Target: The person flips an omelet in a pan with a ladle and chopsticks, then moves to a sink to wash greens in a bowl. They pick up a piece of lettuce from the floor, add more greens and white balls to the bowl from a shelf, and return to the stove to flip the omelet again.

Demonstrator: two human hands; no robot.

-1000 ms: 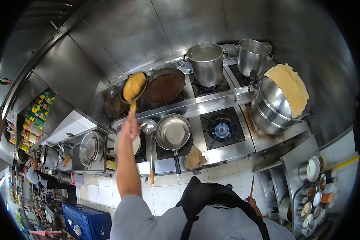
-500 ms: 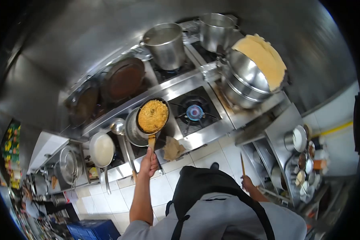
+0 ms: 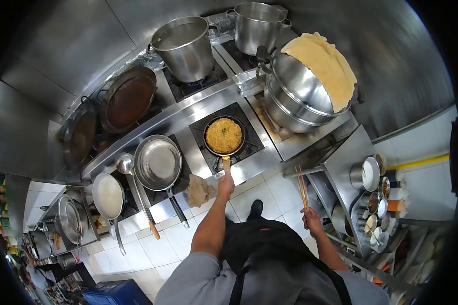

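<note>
My left hand [image 3: 226,186] is wrapped round the light wooden handle of a small black frying pan [image 3: 226,162]. The pan sits over the burner [image 3: 197,133] in the middle of the front row, hiding any flame. A round, golden, omelette-like food [image 3: 224,135] fills the pan. Off to the right, away from the stove, my right hand [image 3: 312,221] is closed on a pair of long chopsticks [image 3: 303,190], their tips pointing up and forward.
Left of the small pan are an empty-looking frying pan [image 3: 158,161], a ladle [image 3: 124,163], a pan of pale liquid [image 3: 108,196] and a brown cloth [image 3: 200,191]. Behind stand tall pots [image 3: 188,56] and a large steamer [image 3: 300,101]. Condiment containers [image 3: 372,203] line the right counter.
The small frying pan has moved right, from above the larger pan onto the burner that showed a blue flame. My left hand still holds its handle. The chopsticks now appear slightly apart.
</note>
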